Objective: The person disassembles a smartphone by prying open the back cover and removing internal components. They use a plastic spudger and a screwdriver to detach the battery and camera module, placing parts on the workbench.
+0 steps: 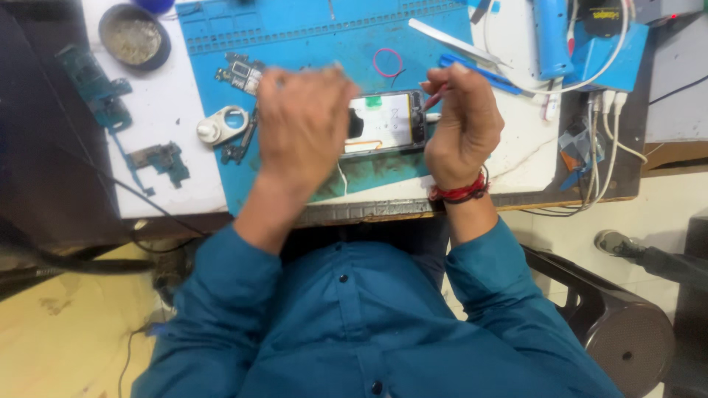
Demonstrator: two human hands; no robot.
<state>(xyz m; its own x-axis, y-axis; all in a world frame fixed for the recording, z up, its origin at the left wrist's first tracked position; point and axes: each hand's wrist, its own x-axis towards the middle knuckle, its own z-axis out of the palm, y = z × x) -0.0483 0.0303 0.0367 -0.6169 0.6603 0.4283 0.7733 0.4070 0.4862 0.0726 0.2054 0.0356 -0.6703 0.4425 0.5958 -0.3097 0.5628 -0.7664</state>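
Observation:
An opened phone [387, 123] lies back-up on the blue work mat [310, 37], its white inner plate showing. My left hand [304, 125] rests over the phone's left end and hides it; whether the fingers grip it I cannot tell. My right hand [464, 121], with a red thread band at the wrist, is closed around a thin red-handled tool [435, 96] whose tip points down at the phone's right end.
Circuit boards [158, 158] and a white ring part [221, 125] lie left of the mat. A round tin [134, 35] sits at the back left. Blue tweezers [479, 72], a pink ring [386, 62], cables [605, 147] and blue tools crowd the right.

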